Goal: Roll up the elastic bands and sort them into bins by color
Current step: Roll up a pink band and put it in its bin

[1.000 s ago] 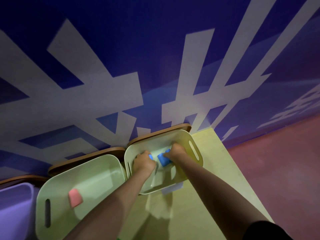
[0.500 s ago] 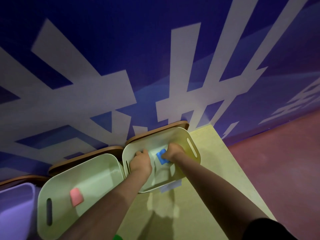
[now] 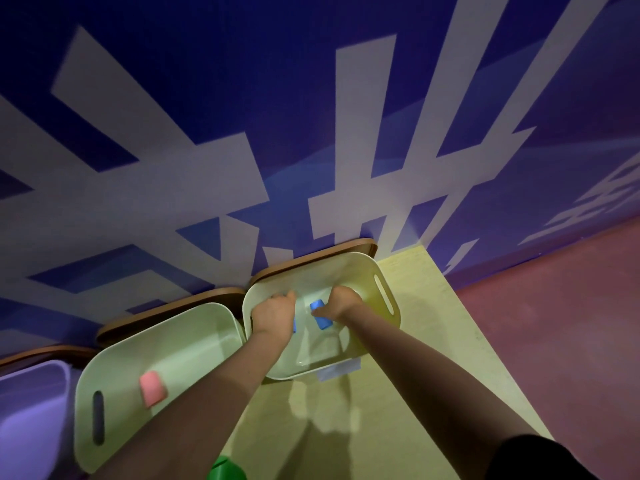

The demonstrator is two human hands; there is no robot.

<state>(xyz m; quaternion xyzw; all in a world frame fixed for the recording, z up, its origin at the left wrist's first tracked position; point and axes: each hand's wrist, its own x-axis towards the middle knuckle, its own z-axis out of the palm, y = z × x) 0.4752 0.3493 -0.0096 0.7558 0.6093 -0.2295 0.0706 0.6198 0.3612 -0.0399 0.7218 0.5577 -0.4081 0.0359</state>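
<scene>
A big blue wall (image 3: 311, 98) with wide pale stripes (image 3: 194, 188) fills the top of the view. A light yellow table (image 3: 450, 341) stands right against it. To the right lies a reddish floor (image 3: 571, 323). Brown wooden boards (image 3: 311, 256) lean between the wall and the table's far edge. The table shows dark shadows (image 3: 322, 427).
</scene>
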